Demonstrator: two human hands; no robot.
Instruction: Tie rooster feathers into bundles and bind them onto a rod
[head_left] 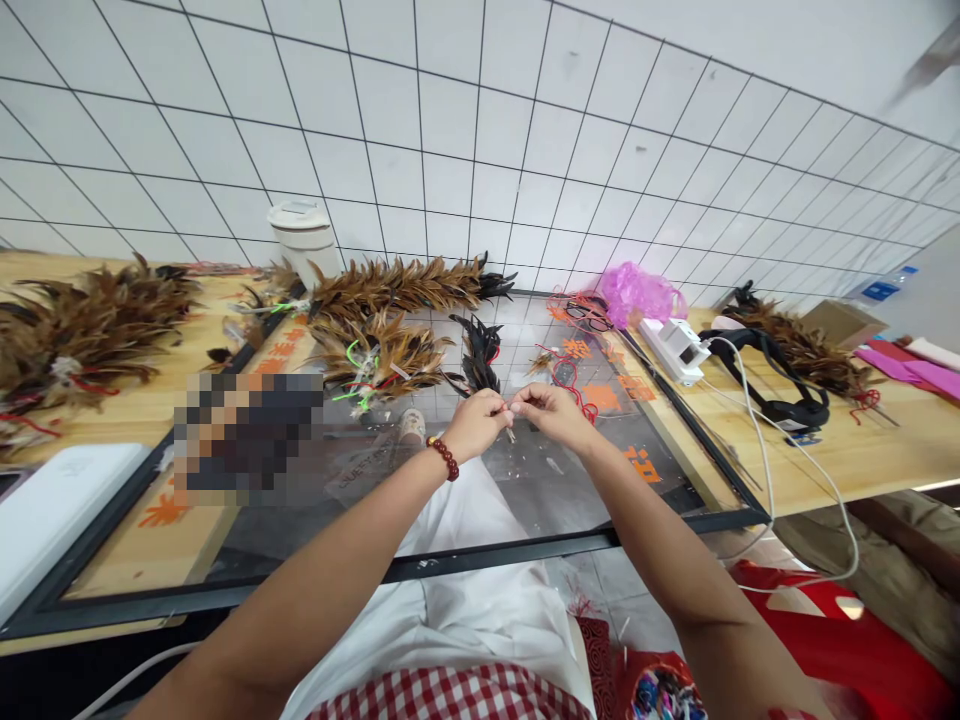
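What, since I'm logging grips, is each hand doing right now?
Left hand: closed, holding black feathers.
Right hand: pinched closed; what it holds, if anything, is too small to tell.

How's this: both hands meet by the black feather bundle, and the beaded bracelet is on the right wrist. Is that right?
Wrong wrist: the head view shows the beaded bracelet on the left one. The left hand and right hand do meet by the black feather bundle.

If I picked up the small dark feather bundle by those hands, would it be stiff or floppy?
The feather bundle would likely feel light, being slender plumes. Its splayed, curved tips look floppy, probably bending when pushed.
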